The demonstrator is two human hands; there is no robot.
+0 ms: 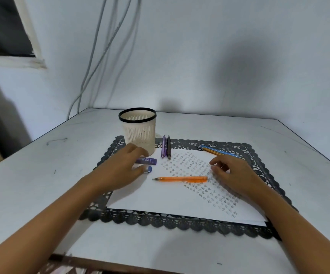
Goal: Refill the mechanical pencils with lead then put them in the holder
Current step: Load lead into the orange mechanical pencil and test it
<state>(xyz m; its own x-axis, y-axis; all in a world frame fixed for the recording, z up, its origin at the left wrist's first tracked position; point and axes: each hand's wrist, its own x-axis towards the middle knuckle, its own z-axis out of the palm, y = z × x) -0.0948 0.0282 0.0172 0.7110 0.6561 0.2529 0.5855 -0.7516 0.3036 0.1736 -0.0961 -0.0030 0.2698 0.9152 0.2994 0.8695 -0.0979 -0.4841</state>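
An orange mechanical pencil [180, 179] lies on the white patterned sheet [160, 200], tip pointing left. A purple pencil [163, 146] and a black pencil [168, 146] lie side by side behind it, right of the cream slotted holder [139, 131]. A blue pencil and an orange one [218, 151] lie at the back right. A purple lead case [147, 160] and a blue-capped lead tube [149, 169] lie by the holder. My left hand [123, 167] hovers over the two lead containers, fingers loosely bent. My right hand [232, 171] hangs relaxed just right of the orange pencil, holding nothing.
A black lace placemat [180, 222] lies under the white sheet on a white table [41, 175]. The wall stands close behind, with cables [93, 76] hanging at the back left. The table's front edge runs just below my forearms.
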